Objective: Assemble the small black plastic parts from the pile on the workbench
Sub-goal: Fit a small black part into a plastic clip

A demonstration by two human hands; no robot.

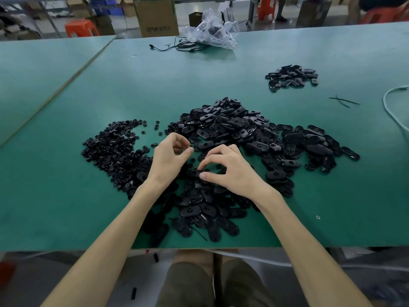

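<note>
A big pile of black oval plastic shells [239, 134] spreads across the middle of the green workbench [55, 196]. To its left lies a heap of small round black parts [115, 149]. My right hand [230, 171] pinches one oval shell [194, 173] between thumb and forefinger, just above the pile. My left hand [170, 156] hovers beside it with fingers curled, thumb and forefinger pinching a tiny black part [190, 148]. The part is mostly hidden by the fingertips.
A smaller heap of black oval parts [292, 77] lies at the back right. A clear plastic bag [212, 29] and black cables [177, 46] sit at the far edge. Black cable ties [343, 101] and a white cord [391, 107] lie at right. Cardboard boxes [156, 17] stand behind.
</note>
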